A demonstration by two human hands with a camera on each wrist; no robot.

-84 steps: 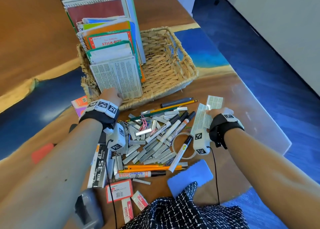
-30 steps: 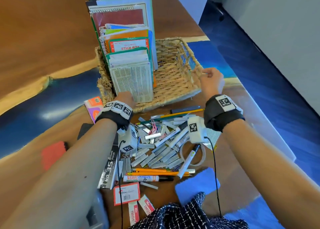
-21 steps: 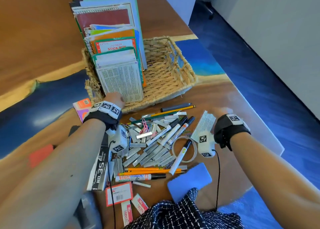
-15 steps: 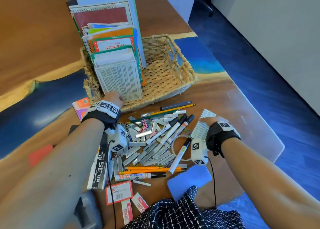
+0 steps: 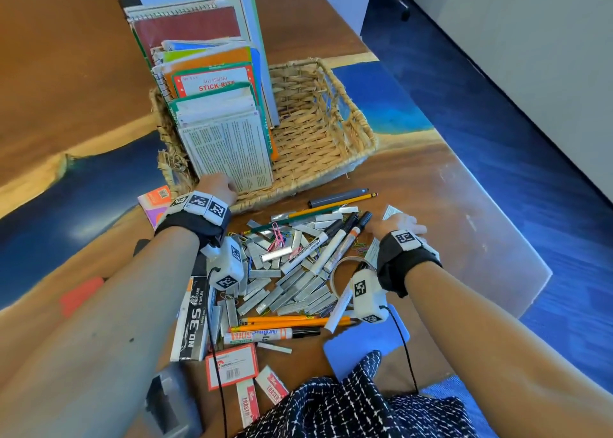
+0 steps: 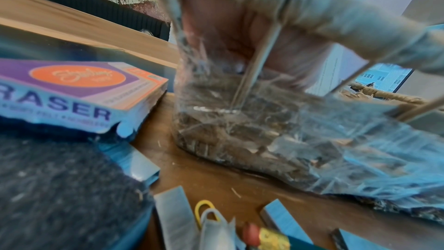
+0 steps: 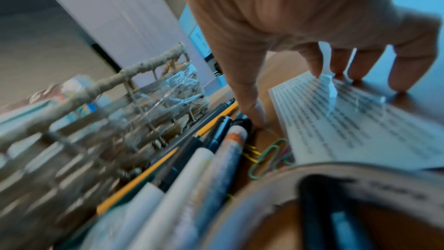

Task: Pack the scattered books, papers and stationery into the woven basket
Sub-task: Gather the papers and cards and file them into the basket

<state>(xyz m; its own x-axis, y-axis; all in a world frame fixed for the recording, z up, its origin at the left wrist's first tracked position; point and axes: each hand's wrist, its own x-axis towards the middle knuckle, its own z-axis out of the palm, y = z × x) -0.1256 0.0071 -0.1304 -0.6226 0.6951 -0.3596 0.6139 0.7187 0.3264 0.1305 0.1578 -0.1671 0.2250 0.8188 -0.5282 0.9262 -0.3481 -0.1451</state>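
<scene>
The woven basket (image 5: pixel 331 132) stands at the table's far side, its left half filled with upright books and notebooks (image 5: pixel 212 82). My left hand (image 5: pixel 217 185) curls over its near rim (image 6: pixel 360 31), against the front printed sheet (image 5: pixel 232 152). Before the basket lie markers (image 5: pixel 331 242), pencils (image 5: pixel 295 321), a heap of staple strips (image 5: pixel 288 281) and paper clips. My right hand (image 5: pixel 398 222) is spread over a printed paper slip (image 7: pixel 348 121) to the right of the heap. Its fingertips (image 7: pixel 336 67) touch the slip and the thumb is by the marker tips.
A tape roll (image 5: pixel 345 271) lies under my right wrist. An eraser box (image 6: pixel 72 92) sits left of the basket. A staple box (image 5: pixel 194 318), eraser packets (image 5: pixel 262 394) and a blue pad (image 5: pixel 365 344) lie near me. The table edge (image 5: pixel 517 258) runs close on the right.
My right hand carried one paper slip to the basket's right side, came back to the table and now rests on the remaining slip. The left hand stayed at the basket.
</scene>
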